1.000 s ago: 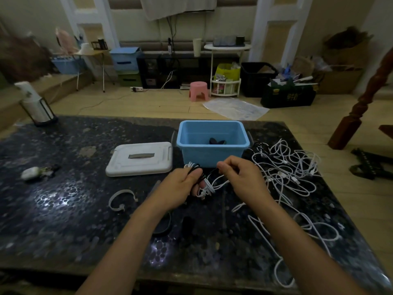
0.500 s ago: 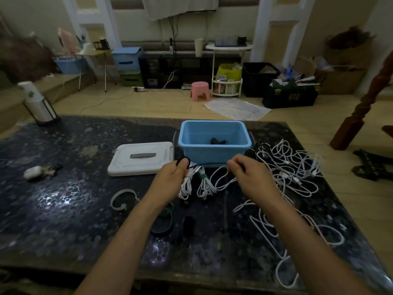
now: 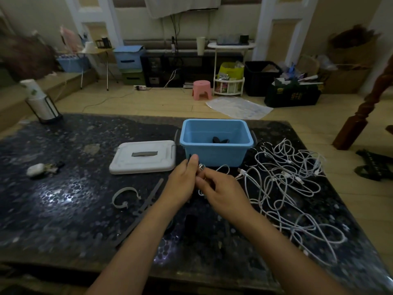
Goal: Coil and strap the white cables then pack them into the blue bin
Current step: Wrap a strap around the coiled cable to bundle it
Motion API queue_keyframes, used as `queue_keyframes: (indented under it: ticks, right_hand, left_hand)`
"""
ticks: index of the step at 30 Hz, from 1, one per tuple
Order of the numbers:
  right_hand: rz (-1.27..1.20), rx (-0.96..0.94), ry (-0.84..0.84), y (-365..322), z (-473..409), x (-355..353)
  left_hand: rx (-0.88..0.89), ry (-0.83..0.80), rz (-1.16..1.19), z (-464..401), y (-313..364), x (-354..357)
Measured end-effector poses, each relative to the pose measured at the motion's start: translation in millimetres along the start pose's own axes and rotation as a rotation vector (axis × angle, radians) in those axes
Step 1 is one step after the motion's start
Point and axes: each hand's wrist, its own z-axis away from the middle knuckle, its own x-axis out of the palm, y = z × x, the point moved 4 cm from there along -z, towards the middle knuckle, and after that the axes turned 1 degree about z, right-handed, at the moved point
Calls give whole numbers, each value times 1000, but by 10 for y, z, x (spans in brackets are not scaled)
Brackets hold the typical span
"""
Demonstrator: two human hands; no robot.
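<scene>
Both hands met just before the blue bin (image 3: 215, 153), the left hand (image 3: 182, 184) and right hand (image 3: 221, 191) each with a narrow grip pinching a white cable (image 3: 223, 168), seemingly to keep its coil tight for strapping, beside the loose tangle (image 3: 287, 182) on the tabletop (image 3: 63, 209).

A dim room with pale walls and a light wood floor (image 3: 131, 103). White pillars (image 3: 268, 28) flank a low black shelf (image 3: 180, 67). A pink stool (image 3: 201, 89) stands beside a white rack (image 3: 228, 69). A dark speckled table (image 3: 63, 199) fills the foreground.
</scene>
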Motion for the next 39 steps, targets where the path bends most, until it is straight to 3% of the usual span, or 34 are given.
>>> queue_keyframes:
  ticks: [6, 8, 12, 18, 22, 27, 31, 35, 39]
  right_hand:
    - [99, 70, -126, 77, 9, -27]
    - [145, 50, -198, 78, 46, 26]
    - [218, 24, -272, 21, 102, 177]
    - [205, 83, -238, 158, 0, 19]
    - [246, 139, -173, 374, -89, -228]
    - [80, 162, 57, 494, -105, -505]
    - [-35, 143, 135, 431, -108, -422]
    - [-104, 130, 182, 371, -128, -380]
    - [-102, 156, 216, 397, -126, -410]
  left_hand:
    - [49, 238, 182, -87, 22, -191]
    - [68, 252, 215, -74, 59, -196]
    - [126, 153, 330, 1, 126, -53]
    - [25, -60, 526, 59, 150, -66]
    - [-71, -249, 366, 54, 112, -157]
    - [-23, -108, 15, -33, -7, -243]
    - [17, -110, -196, -19, 28, -169]
    - [0, -282, -201, 38, -11, -40]
    - [60, -233, -240, 24, -1, -80]
